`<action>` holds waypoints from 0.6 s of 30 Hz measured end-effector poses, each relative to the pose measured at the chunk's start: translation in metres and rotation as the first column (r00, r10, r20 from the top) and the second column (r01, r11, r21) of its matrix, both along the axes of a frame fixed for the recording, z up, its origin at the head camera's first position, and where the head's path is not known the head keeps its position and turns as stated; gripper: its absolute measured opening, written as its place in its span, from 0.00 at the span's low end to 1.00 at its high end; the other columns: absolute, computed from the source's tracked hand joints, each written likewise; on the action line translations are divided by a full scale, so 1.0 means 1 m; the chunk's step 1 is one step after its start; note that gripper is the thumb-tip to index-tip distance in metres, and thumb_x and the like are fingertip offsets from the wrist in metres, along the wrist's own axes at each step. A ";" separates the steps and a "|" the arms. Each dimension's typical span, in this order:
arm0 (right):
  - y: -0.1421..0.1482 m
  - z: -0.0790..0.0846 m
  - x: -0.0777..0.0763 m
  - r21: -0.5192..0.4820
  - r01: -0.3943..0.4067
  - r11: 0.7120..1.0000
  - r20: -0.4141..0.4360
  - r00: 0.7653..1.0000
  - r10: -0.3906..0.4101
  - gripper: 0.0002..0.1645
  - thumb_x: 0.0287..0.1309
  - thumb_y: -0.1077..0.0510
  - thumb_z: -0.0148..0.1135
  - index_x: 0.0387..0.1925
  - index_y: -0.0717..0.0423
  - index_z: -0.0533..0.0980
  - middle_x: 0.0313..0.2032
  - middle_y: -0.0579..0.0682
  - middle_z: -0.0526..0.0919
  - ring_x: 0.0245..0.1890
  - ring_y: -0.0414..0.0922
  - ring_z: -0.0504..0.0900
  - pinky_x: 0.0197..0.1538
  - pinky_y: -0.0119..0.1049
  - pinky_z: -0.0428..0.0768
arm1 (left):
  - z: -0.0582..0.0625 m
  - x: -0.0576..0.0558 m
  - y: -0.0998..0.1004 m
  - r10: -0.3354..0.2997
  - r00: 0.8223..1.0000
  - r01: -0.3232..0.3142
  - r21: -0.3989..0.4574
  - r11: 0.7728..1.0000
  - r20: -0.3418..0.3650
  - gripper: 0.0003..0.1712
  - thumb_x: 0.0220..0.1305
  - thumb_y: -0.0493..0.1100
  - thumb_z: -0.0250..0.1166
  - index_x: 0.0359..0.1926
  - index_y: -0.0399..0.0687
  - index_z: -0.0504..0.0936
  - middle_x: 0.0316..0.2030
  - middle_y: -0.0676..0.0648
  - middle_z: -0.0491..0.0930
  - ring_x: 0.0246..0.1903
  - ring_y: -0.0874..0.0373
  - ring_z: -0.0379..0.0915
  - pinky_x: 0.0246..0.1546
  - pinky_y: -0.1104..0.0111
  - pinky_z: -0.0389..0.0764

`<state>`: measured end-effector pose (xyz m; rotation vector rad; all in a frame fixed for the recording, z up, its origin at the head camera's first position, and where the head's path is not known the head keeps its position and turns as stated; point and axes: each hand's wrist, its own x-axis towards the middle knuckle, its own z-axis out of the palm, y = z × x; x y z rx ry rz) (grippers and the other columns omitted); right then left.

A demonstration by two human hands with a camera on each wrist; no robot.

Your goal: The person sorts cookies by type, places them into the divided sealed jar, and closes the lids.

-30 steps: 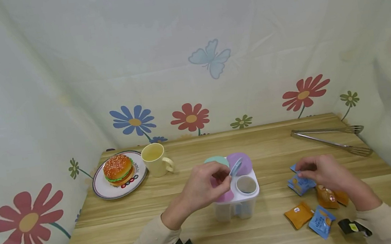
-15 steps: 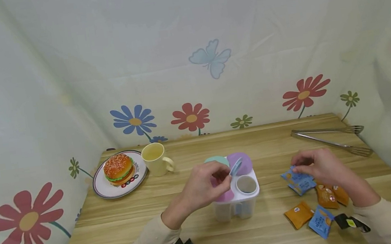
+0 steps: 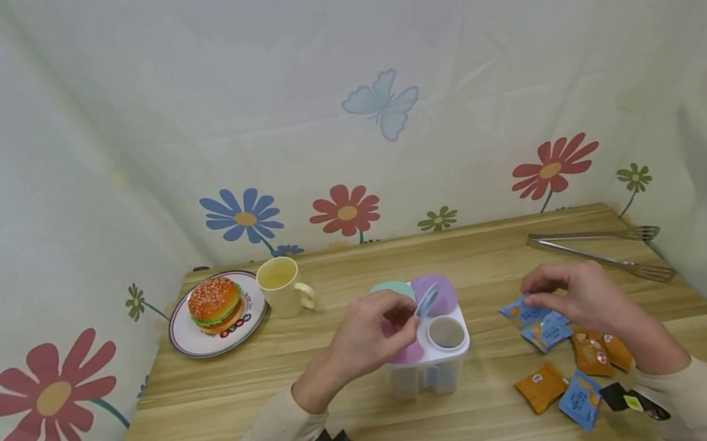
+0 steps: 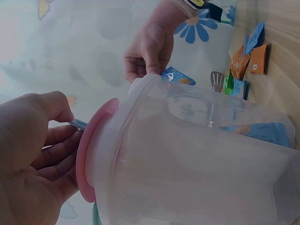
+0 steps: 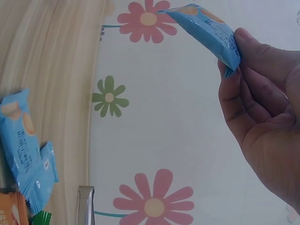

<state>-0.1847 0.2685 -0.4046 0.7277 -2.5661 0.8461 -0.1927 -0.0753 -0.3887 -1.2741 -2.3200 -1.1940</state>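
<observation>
My left hand point(image 3: 368, 334) pinches a light blue lid point(image 3: 427, 302) above a clear storage box point(image 3: 424, 379) with a white top. Purple, green and pink lids cover the other openings, and one round opening point(image 3: 446, 333) is uncovered. Through the box's clear wall in the left wrist view, a blue snack packet point(image 4: 262, 133) shows near the bottom. My right hand point(image 3: 581, 298) pinches another blue snack packet point(image 5: 206, 35) by one end, raised over the table to the right of the box.
Blue packets point(image 3: 545, 331) and orange packets point(image 3: 541, 388) lie loose below my right hand. Metal tongs point(image 3: 598, 248) rest at the back right. A yellow mug point(image 3: 281, 290) stands back left, next to a plate point(image 3: 184, 339) bearing a hamburger point(image 3: 213, 304).
My right hand has lifted a blue packet off the pile and shifted slightly left with it. The left hand and the light blue lid have stayed in place.
</observation>
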 end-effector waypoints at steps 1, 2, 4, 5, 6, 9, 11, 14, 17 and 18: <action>-0.001 0.001 0.001 -0.005 -0.003 1.000 -0.005 1.000 0.003 0.15 0.44 0.69 0.73 0.30 0.46 0.81 0.28 0.36 0.83 0.28 0.29 0.79 0.32 0.24 0.80 | 0.000 0.000 0.000 -0.002 1.000 0.002 0.002 1.000 -0.001 0.06 0.57 0.35 0.67 0.37 0.41 0.83 0.29 0.51 0.81 0.28 0.67 0.74 0.29 0.78 0.81; -0.001 0.002 0.001 -0.012 -0.006 1.000 -0.009 1.000 0.006 0.15 0.44 0.69 0.73 0.30 0.46 0.81 0.28 0.36 0.84 0.28 0.29 0.79 0.32 0.22 0.80 | 0.000 0.000 0.000 -0.003 1.000 0.003 0.003 1.000 -0.005 0.06 0.57 0.35 0.67 0.37 0.41 0.83 0.29 0.51 0.81 0.28 0.67 0.74 0.30 0.78 0.81; -0.003 0.005 0.002 -0.024 -0.014 1.000 -0.012 1.000 0.014 0.16 0.45 0.69 0.73 0.30 0.45 0.82 0.28 0.37 0.84 0.28 0.29 0.80 0.33 0.20 0.79 | 0.000 0.000 0.001 -0.006 1.000 0.006 0.006 1.000 -0.009 0.06 0.57 0.35 0.67 0.37 0.41 0.83 0.29 0.51 0.81 0.28 0.67 0.74 0.30 0.79 0.81; -0.003 0.006 0.003 -0.030 -0.017 0.999 -0.013 1.000 0.016 0.16 0.45 0.69 0.73 0.30 0.45 0.82 0.28 0.37 0.84 0.29 0.29 0.80 0.34 0.20 0.79 | 0.000 0.000 0.001 -0.007 1.000 0.007 0.008 1.000 -0.010 0.06 0.57 0.35 0.67 0.37 0.40 0.83 0.29 0.51 0.81 0.28 0.67 0.74 0.30 0.79 0.81; -0.004 0.007 0.003 -0.034 -0.020 0.999 -0.013 1.000 0.019 0.16 0.45 0.70 0.73 0.30 0.45 0.82 0.28 0.37 0.84 0.29 0.29 0.80 0.35 0.19 0.78 | -0.001 0.000 0.001 -0.007 1.000 0.007 0.009 1.000 -0.011 0.06 0.57 0.35 0.67 0.37 0.41 0.83 0.29 0.51 0.81 0.28 0.67 0.74 0.29 0.79 0.81; -0.006 0.009 0.005 -0.049 -0.025 0.998 -0.017 1.000 0.025 0.16 0.45 0.70 0.72 0.30 0.45 0.82 0.28 0.38 0.85 0.29 0.30 0.80 0.36 0.18 0.78 | -0.001 0.000 0.001 -0.006 1.000 0.006 0.010 1.000 -0.013 0.06 0.57 0.35 0.67 0.37 0.41 0.83 0.29 0.50 0.81 0.28 0.67 0.74 0.29 0.78 0.81; -0.008 0.011 0.005 -0.057 -0.029 0.998 -0.023 0.999 0.028 0.16 0.45 0.71 0.72 0.31 0.46 0.82 0.29 0.39 0.85 0.29 0.30 0.80 0.37 0.17 0.78 | -0.001 0.000 0.001 -0.004 1.000 0.004 0.009 1.000 -0.012 0.06 0.57 0.35 0.67 0.37 0.41 0.83 0.29 0.51 0.81 0.28 0.67 0.74 0.29 0.78 0.81; -0.010 0.013 0.005 -0.059 -0.035 0.998 -0.038 0.999 0.032 0.16 0.45 0.71 0.72 0.31 0.47 0.83 0.30 0.39 0.85 0.30 0.30 0.81 0.39 0.16 0.78 | -0.001 -0.001 0.001 -0.001 1.000 0.001 0.005 1.000 -0.009 0.06 0.57 0.35 0.67 0.37 0.41 0.83 0.29 0.51 0.81 0.28 0.67 0.74 0.29 0.78 0.81; -0.012 0.015 0.005 -0.061 -0.043 0.997 -0.047 0.998 0.041 0.16 0.45 0.72 0.71 0.32 0.49 0.83 0.31 0.40 0.86 0.32 0.30 0.82 0.42 0.15 0.77 | -0.001 -0.001 0.001 0.001 1.000 -0.001 0.003 1.000 -0.004 0.06 0.57 0.35 0.67 0.37 0.41 0.83 0.29 0.52 0.81 0.27 0.67 0.74 0.29 0.78 0.81; -0.013 0.015 0.005 -0.063 -0.047 0.997 -0.047 0.998 0.044 0.16 0.45 0.72 0.71 0.33 0.49 0.83 0.31 0.40 0.86 0.32 0.30 0.82 0.42 0.14 0.77 | -0.001 -0.001 0.001 0.000 1.000 0.000 0.003 1.000 -0.004 0.05 0.57 0.34 0.67 0.37 0.41 0.83 0.29 0.51 0.81 0.27 0.67 0.74 0.29 0.78 0.81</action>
